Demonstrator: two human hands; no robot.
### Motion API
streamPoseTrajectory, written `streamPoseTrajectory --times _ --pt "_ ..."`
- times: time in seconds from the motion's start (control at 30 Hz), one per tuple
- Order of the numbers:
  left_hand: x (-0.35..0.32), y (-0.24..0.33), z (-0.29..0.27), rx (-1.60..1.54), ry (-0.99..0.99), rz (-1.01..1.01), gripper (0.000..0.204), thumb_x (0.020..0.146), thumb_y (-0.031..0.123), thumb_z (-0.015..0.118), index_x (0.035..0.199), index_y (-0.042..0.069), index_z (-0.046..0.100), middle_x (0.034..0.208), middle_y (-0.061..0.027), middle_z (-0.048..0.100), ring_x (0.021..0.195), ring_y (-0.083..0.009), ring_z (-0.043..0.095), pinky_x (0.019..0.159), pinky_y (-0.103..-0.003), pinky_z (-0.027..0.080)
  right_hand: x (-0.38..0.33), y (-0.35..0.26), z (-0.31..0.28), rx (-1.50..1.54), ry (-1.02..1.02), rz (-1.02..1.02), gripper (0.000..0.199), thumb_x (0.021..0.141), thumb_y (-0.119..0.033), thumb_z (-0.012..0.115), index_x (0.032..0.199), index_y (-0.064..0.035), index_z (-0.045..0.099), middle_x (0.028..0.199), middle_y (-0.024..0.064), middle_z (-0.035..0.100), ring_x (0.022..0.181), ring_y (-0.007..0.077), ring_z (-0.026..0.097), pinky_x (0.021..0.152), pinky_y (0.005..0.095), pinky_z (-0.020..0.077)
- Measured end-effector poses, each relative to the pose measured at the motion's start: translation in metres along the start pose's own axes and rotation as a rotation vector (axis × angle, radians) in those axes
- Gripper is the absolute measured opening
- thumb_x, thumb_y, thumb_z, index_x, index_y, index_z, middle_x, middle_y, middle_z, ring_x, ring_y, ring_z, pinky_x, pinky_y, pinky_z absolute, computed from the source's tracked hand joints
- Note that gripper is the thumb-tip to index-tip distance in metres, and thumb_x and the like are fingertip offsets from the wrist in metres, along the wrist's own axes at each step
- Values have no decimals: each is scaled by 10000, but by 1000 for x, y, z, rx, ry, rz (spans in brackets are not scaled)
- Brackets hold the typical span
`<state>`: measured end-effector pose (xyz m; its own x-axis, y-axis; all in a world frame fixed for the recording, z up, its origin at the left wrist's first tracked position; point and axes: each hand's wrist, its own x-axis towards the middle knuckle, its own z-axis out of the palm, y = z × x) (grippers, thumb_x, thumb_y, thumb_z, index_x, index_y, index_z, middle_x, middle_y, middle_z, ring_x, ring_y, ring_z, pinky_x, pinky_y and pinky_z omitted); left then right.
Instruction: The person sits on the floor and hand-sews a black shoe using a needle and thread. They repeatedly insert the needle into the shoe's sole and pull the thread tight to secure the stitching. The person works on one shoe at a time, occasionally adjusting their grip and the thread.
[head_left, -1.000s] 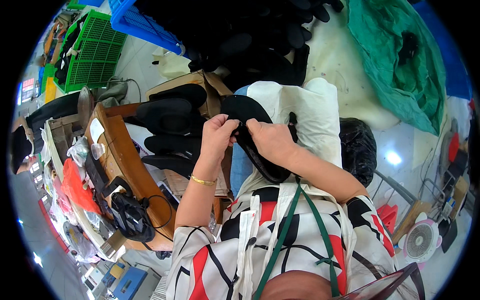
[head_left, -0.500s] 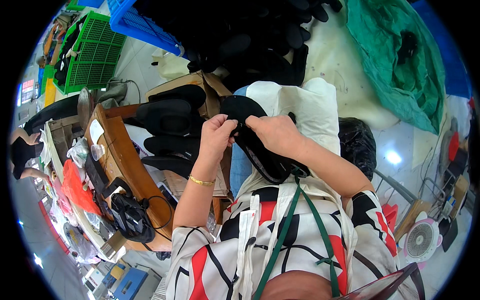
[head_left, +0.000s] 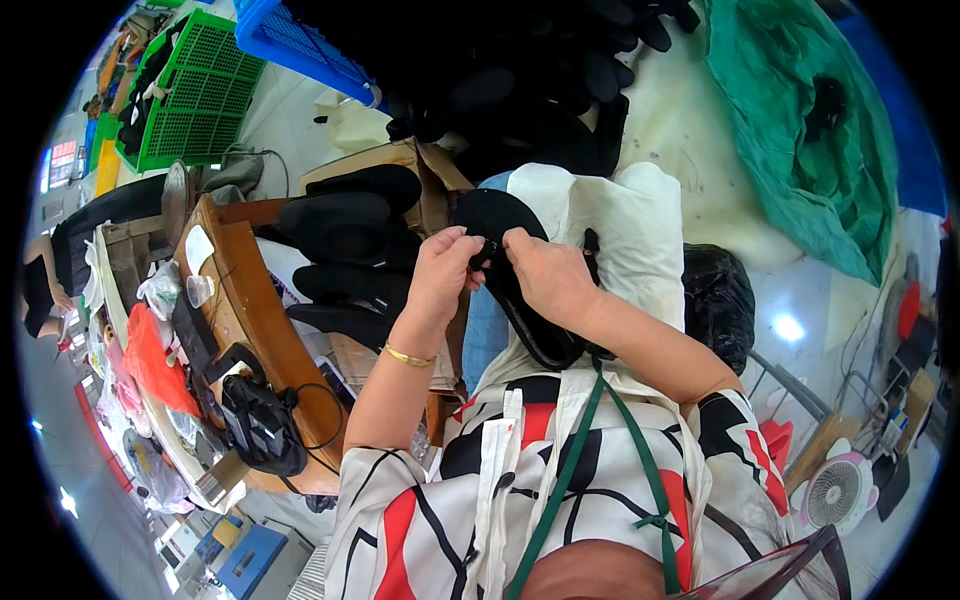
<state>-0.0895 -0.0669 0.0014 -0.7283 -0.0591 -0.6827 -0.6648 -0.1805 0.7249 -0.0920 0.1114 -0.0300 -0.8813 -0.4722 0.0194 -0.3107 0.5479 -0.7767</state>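
Note:
A black fabric slipper (head_left: 494,208) lies lengthwise over my lap, on a white cloth (head_left: 640,215). My left hand (head_left: 443,268) is closed in a pinch at the slipper's left edge, near its middle. Just beside it, my right hand (head_left: 550,272) pinches the slipper from the other side, thumb and fingers pressed together. A small dark piece shows between the two hands; its exact form is hidden by the fingers. To the left, several similar black slippers (head_left: 345,228) are stacked by a cardboard box (head_left: 432,168).
A heap of black slippers (head_left: 500,90) lies ahead, beside a blue crate (head_left: 300,50). A green crate (head_left: 205,95) stands far left. A wooden table (head_left: 255,310) is at my left, a black plastic bag (head_left: 718,310) and a fan (head_left: 838,493) at my right. Another person (head_left: 45,285) is at the left rim.
The view has shifted slightly. My hands stay at the same part of the slipper, and my right hand has turned a little, its fingers pointing more upward.

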Motion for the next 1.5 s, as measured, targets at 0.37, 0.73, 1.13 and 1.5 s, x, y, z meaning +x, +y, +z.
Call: streamPoseTrajectory --times 0.37,0.73,1.13,1.5 --pt "2 -9 -3 27 -37 125 118 896 128 693 818 44 666 679 -27 657 493 -40 525 466 -171 403 28 -6 -25 150 54 -41 82 934 -158 582 945 -78 567 854 141 630 781 366 639 661 444 501" --pt "3 -10 10 141 31 192 246 912 151 698 715 60 582 638 -4 608 461 -40 496 443 -180 381 49 17 -33 1175 -87 358 231 1035 -298 512 983 -73 521 880 32 642 534 95 592 445 229 460" --pt "6 -17 12 330 70 291 227 923 207 701 819 20 626 645 7 595 498 -34 492 473 -198 394 16 126 -136 1251 993 209 13 965 -69 526 972 -62 519 712 26 504 617 141 539 800 331 533" --pt "-14 -17 24 841 416 990 161 903 149 710 1027 57 663 761 -27 575 634 -142 561 547 -270 454 26 65 -40 -282 74 -312 223 836 -76 648 1057 -65 675 832 93 587 790 307 604 712 369 514"
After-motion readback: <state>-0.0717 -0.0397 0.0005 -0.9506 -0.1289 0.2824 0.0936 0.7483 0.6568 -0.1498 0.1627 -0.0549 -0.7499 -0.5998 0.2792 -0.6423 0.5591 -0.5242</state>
